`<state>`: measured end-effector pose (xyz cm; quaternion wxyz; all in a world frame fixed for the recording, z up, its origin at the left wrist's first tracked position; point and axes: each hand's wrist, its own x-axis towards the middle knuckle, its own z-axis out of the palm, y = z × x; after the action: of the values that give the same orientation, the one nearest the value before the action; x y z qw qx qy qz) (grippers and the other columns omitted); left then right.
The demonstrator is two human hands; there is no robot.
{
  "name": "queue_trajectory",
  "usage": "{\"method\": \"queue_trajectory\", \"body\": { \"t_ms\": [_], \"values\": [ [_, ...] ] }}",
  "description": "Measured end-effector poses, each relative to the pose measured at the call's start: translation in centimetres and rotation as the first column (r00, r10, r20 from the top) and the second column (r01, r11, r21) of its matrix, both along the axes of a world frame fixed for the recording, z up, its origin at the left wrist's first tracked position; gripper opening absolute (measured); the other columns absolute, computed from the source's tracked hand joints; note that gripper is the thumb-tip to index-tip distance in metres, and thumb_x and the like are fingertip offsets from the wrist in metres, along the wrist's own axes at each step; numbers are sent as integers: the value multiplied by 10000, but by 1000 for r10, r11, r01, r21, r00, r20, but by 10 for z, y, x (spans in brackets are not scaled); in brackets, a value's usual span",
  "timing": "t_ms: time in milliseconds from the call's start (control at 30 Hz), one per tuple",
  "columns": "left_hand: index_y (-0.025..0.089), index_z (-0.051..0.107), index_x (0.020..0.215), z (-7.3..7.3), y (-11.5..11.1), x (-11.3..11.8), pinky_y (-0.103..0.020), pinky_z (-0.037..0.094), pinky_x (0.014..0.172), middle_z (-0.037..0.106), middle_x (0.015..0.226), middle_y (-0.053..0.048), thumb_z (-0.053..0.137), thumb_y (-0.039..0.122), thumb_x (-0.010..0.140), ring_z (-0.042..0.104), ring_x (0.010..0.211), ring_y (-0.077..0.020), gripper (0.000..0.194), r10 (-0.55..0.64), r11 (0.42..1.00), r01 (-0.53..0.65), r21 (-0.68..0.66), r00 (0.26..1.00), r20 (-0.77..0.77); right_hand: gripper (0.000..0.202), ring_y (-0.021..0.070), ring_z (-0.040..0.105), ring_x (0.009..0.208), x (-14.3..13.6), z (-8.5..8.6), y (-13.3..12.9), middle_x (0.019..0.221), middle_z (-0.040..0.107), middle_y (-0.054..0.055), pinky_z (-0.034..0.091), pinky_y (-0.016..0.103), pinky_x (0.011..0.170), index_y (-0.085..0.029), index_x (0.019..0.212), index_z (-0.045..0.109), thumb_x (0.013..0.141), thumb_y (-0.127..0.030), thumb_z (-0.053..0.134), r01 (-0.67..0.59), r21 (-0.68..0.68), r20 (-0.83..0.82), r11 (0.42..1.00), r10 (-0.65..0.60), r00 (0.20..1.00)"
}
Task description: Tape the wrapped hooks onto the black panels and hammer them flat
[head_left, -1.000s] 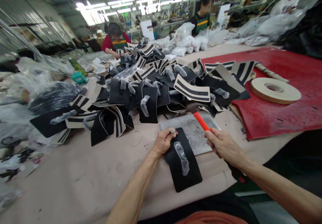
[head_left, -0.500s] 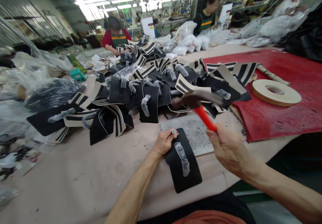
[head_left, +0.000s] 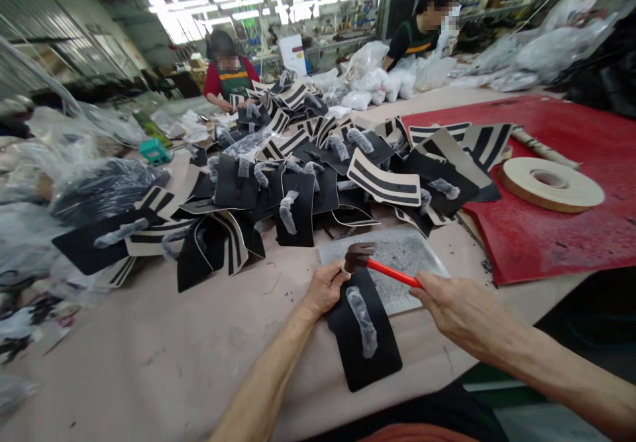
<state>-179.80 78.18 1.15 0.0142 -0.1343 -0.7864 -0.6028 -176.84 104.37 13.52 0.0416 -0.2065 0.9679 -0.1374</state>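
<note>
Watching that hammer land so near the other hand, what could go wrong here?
1. The hammer head sits right by the left hand, whose fingers pinch a small punch on the black piece; a slightly off blow could hit the fingers.
2. The black piece hangs partly off the grey plate; it may shift under a strike.
3. The right hand grips the orange handle far back, so aim may wander.

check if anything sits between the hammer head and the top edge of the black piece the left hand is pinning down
Nothing visible does. The hammer head is down at the top edge of the black piece, beside the left hand fingertips; the right hand grips the red handle.
</note>
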Motion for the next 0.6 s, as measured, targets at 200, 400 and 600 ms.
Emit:
{"method": "queue_trajectory", "body": {
  "t_ms": [200, 400, 600],
  "values": [
    [200, 724, 950, 2, -1, -2, -290, 517, 806, 742, 900, -49, 539, 327, 950, 676, 824, -174, 225, -16, 1000, 16, 24, 1000, -3, 345, 187, 523, 590, -28, -33, 23, 643, 546, 22, 343, 310, 589, -208, 817, 483, 1029, -419, 311, 226, -34, 235, 974, -212, 949],
    [192, 734, 916, 5, 0, 1, -301, 522, 808, 755, 901, -56, 588, 313, 916, 686, 841, -187, 190, 0, 998, -2, 60, 999, 44, 469, 335, 522, 1166, -16, -65, -18, 1368, 496, 182, 452, 468, 919, -160, 1381, 470, 915, -189, 509, -60, 14, -165, 998, 62, 984],
    [171, 710, 825, 2, 0, -13, -302, 561, 787, 751, 820, -62, 710, 411, 814, 705, 784, -174, 240, 232, 849, -318, 421, 942, 243, 272, 238, 556, 1016, 14, -87, -81, 1216, 591, 85, 461, 393, 868, -198, 1120, 612, 946, -102, 426, -433, -181, 14, 883, 442, 897]
  ]
}}
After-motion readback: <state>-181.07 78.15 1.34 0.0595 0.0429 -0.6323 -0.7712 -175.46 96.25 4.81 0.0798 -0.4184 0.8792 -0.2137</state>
